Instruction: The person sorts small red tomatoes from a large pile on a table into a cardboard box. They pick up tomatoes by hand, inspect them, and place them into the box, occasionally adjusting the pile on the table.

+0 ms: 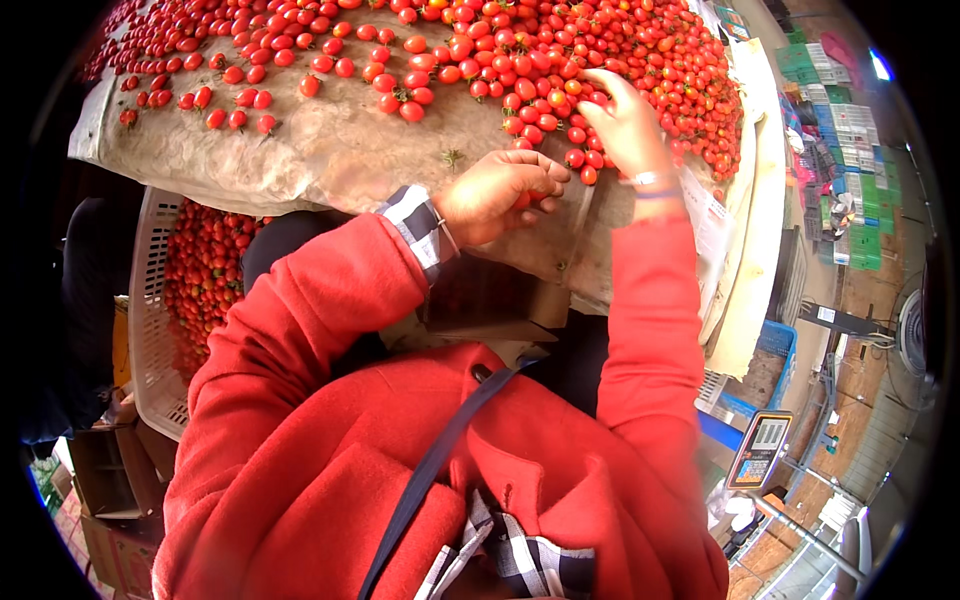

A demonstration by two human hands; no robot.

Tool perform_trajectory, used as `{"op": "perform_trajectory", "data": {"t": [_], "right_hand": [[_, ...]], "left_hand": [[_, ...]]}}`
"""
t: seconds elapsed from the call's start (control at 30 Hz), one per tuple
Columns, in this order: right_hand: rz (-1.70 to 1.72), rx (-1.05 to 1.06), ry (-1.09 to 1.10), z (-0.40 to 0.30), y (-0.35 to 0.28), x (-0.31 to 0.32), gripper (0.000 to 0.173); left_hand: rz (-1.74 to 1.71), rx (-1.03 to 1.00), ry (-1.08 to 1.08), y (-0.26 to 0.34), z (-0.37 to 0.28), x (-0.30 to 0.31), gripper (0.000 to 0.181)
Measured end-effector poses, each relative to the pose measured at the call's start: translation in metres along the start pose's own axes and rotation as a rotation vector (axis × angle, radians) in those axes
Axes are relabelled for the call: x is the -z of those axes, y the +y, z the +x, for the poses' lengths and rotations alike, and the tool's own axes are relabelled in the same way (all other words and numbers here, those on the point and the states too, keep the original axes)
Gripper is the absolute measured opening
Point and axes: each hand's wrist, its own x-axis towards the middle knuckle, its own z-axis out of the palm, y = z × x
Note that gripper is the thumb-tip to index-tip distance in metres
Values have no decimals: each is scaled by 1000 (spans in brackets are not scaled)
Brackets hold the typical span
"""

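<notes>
A spread of red cherry tomatoes [525,90] covers the far side of a stained cloth-covered table [337,165]. Above the cloth's near edge, my left hand [499,196] is curled, and a bit of red cherry tomato [523,199] shows between its fingers. My right hand [626,127] reaches into the right part of the pile. Its thumb and forefinger are apart, with tomatoes just beyond the fingertips; the other fingers are partly hidden. A small green stem [451,157] lies on the cloth to the upper left of my left hand.
A white plastic basket [150,300] full of tomatoes stands at lower left, near cardboard boxes [112,472]. An open cardboard box [495,300] sits below the table edge. To the right are a blue crate [780,345], a scale display [760,450] and stacked crates [855,172].
</notes>
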Motion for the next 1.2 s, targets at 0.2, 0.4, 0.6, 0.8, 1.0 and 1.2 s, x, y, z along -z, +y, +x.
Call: {"op": "perform_trajectory", "data": {"t": [0.2,0.4,0.6,0.8,1.0,1.2], "right_hand": [[-277,77,18,-2,2,-46,24],[-201,17,28,-31,-2,-38,19],[-297,10,-30,-57,-7,-28,20],[-238,25,9,-68,-10,-21,25],[117,193,4,-98,-50,-10,30],[-128,88,262,-44,37,15,35]], "left_hand": [[58,-38,-4,1,4,3,8],[21,6,71,-2,1,2,12],[59,28,53,-8,3,1,15],[104,36,34,-8,4,1,18],[-195,113,53,-8,7,7,32],[-233,130,-37,-9,8,7,33]]}}
